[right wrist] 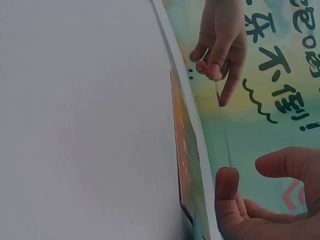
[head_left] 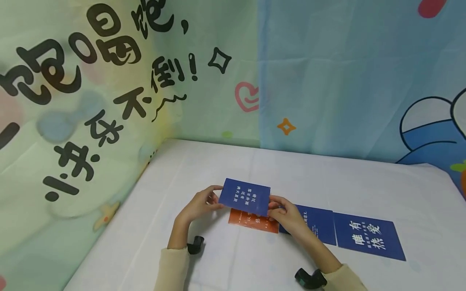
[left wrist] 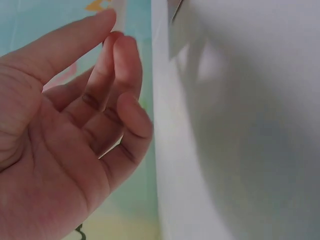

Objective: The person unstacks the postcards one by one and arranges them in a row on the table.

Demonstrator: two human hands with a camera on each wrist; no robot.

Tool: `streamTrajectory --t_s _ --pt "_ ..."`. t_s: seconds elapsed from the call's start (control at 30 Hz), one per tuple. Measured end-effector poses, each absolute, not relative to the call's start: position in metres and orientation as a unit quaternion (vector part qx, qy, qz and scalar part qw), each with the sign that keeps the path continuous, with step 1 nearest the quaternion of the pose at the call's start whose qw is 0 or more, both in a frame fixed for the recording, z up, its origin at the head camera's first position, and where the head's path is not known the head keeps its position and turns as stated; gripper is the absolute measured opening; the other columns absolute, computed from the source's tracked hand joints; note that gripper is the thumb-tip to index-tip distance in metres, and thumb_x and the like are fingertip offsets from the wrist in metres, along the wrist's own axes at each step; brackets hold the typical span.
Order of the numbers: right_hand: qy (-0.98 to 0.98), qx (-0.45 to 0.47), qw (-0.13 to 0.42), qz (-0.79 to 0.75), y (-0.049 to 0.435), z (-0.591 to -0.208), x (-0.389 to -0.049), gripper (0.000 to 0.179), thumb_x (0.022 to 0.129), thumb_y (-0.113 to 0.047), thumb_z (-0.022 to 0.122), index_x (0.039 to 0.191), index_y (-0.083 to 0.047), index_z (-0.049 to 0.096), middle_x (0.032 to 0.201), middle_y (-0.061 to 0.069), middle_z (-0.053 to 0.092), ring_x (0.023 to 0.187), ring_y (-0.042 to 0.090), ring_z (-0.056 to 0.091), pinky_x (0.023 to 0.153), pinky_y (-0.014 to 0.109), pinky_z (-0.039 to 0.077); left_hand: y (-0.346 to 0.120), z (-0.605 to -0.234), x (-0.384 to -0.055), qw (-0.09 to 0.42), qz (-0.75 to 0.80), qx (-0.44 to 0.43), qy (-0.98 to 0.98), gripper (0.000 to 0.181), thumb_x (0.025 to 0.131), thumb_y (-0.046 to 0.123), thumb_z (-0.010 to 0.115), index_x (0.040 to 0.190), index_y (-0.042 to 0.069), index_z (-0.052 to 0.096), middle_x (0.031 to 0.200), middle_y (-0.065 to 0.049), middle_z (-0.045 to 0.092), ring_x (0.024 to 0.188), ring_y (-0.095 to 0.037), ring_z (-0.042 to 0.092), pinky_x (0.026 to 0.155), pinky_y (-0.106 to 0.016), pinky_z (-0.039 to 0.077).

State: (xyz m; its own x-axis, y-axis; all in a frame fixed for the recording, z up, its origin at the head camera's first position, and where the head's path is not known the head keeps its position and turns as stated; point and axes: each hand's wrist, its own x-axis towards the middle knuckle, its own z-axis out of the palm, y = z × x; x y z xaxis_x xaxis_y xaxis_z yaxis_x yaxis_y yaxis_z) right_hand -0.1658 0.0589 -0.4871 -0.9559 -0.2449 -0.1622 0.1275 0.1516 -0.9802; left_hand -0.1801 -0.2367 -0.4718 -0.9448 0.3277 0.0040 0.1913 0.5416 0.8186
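Note:
A blue card (head_left: 244, 198) with white writing is held raised and tilted above the table by both hands. My left hand (head_left: 198, 204) pinches its left edge; my right hand (head_left: 291, 218) holds its right edge with bent fingers. In the right wrist view the card looks like a thin line between the left fingers and my right hand (right wrist: 270, 212). Under it lies an orange card (head_left: 251, 220), partly covered. The left wrist view shows my left hand (left wrist: 75, 125) with bent fingers; the card cannot be made out there.
Right of the orange card lie a blue card (head_left: 322, 226), partly behind my right hand, and another blue card (head_left: 369, 236) with large white characters. All rest on the white tablecloth (head_left: 127, 250). A printed cloth backdrop (head_left: 327, 81) stands behind and at the left.

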Motion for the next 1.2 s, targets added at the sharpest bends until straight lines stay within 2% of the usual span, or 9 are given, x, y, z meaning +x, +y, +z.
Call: streamTrajectory --t_s 0.4,0.6,0.83,1.2 --pt "0.722 -0.062 0.147 -0.674 0.024 -0.489 -0.164 0.054 0.089 0.006 0.059 0.139 0.012 0.041 0.115 0.023 0.055 0.083 0.019 0.064 0.071 0.025 0.054 -0.272 -0.464 -0.177 0.066 0.445 0.135 0.883 0.055 0.082 0.004 0.076 0.132 -0.002 0.054 0.083 -0.004 0.062 0.076 -0.013 0.058 0.077 -0.03 0.049" --pt "0.705 -0.055 0.158 -0.689 0.002 -0.49 -0.165 0.056 0.087 0.007 0.058 0.139 0.012 0.041 0.116 0.023 0.053 0.08 0.017 0.062 0.069 0.026 0.055 -0.289 -0.465 -0.174 0.069 0.437 0.104 0.891 0.052 0.081 0.002 0.075 0.128 -0.004 0.056 0.084 -0.005 0.061 0.073 -0.012 0.057 0.068 -0.025 0.045" --pt "0.695 -0.025 0.187 -0.694 -0.018 -0.494 -0.165 0.054 0.086 0.003 0.061 0.138 0.006 0.048 0.113 0.019 0.057 0.071 0.016 0.062 0.066 0.028 0.054 -0.303 -0.466 -0.172 0.061 0.433 0.068 0.897 0.045 0.082 0.001 0.073 0.124 -0.005 0.059 0.084 -0.007 0.062 0.075 -0.014 0.06 0.068 -0.026 0.046" --pt "0.692 -0.043 0.189 -0.695 -0.034 -0.501 -0.162 0.045 0.086 0.007 0.058 0.131 0.008 0.053 0.122 0.024 0.054 0.073 0.016 0.063 0.063 0.023 0.05 -0.309 -0.464 -0.17 0.084 0.437 0.036 0.895 0.043 0.085 0.003 0.072 0.123 -0.007 0.057 0.085 -0.009 0.06 0.077 -0.015 0.06 0.068 -0.027 0.046"
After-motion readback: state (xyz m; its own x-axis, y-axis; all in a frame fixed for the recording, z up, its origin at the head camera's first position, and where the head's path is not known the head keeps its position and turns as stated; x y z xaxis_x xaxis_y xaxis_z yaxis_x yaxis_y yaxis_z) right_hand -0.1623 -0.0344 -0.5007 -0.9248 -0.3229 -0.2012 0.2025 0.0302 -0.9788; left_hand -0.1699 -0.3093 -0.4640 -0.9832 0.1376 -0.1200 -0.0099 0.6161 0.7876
